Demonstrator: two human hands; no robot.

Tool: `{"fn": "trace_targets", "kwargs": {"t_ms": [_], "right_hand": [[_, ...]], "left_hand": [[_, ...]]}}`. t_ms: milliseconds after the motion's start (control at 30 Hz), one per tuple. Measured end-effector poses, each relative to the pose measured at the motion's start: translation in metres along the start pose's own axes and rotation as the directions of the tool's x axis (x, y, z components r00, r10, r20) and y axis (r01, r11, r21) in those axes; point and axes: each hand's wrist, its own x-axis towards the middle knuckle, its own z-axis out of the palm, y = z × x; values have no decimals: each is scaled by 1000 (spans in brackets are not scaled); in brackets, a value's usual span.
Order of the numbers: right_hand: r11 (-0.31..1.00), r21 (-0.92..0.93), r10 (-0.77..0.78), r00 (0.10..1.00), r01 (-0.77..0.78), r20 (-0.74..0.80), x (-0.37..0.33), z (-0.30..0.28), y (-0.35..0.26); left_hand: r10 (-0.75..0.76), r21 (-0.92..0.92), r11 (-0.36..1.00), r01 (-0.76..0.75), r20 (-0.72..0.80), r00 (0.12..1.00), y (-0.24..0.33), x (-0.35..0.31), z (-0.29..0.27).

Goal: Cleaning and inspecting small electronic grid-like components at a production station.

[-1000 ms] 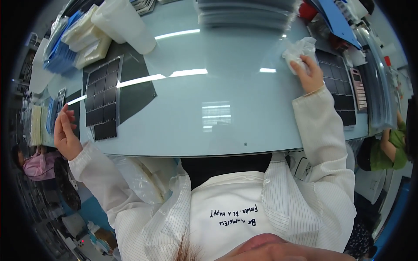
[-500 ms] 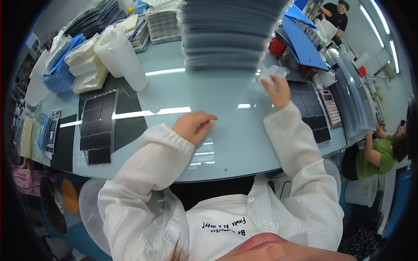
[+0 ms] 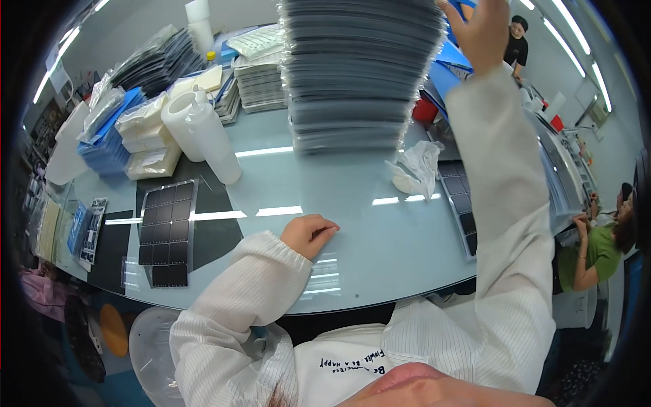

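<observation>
My left hand rests on the pale blue table, fingers loosely curled, holding nothing. My right hand is raised high with fingers spread, at the top right edge of a tall stack of grey trays; whether it touches the stack I cannot tell. A crumpled white cloth lies on the table below the stack, to the right. A dark sheet of small square cells lies to the left of my left hand.
Two white plastic bottles stand at the left. Behind them lie bagged packs, blue folders and piles of sheets. Another cell panel lies at the right edge. A person in green sits at the right; another stands at the back.
My right hand let go of the white cloth and rose to the top of the tray stack. My left hand came in from the far left to the table's middle.
</observation>
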Motion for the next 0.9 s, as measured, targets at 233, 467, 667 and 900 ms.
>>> {"fn": "trace_targets", "kwargs": {"t_ms": [233, 467, 667, 900], "right_hand": [[944, 226, 178, 949, -239, 262, 46, 27, 25], [813, 319, 322, 834, -486, 449, 70, -37, -35], [994, 65, 83, 995, -87, 58, 65, -3, -1], [975, -159, 134, 981, -155, -139, 48, 80, 78]], "left_hand": [[46, 34, 998, -46, 18, 999, 2, 2, -2], [45, 81, 996, -47, 26, 999, -1, 2, -2], [25, 39, 999, -24, -20, 999, -1, 6, 0], [7, 47, 999, -6, -13, 1000, 3, 8, 2]]}}
